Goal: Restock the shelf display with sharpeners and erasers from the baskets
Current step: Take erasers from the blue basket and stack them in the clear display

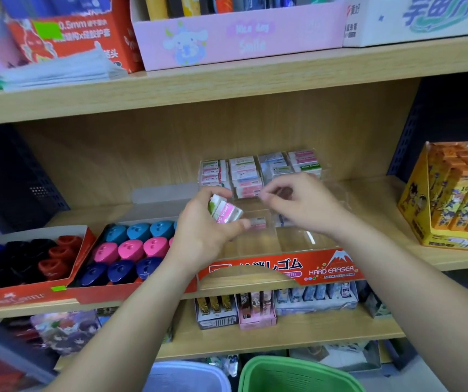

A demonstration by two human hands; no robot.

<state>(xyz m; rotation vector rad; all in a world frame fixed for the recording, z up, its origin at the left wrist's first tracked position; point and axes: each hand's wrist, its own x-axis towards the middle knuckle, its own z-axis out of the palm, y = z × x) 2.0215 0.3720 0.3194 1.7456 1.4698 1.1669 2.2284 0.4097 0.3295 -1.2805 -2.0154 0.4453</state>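
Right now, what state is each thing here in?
Tray, back rows stacked, front compartments nearly bare.
Left hand, grips a few erasers.
Erasers, held above the tray, not yet placed.
Right hand, fingers curled at the tray; whether it holds anything is unclear.
Sharpener box, rows full where visible.
Green basket, below the shelves, contents hidden.

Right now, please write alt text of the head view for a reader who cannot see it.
A left hand grips wrapped erasers above a clear eraser display tray on a shelf, right hand with curled fingers beside it. Boxes of coloured sharpeners stand to the left.
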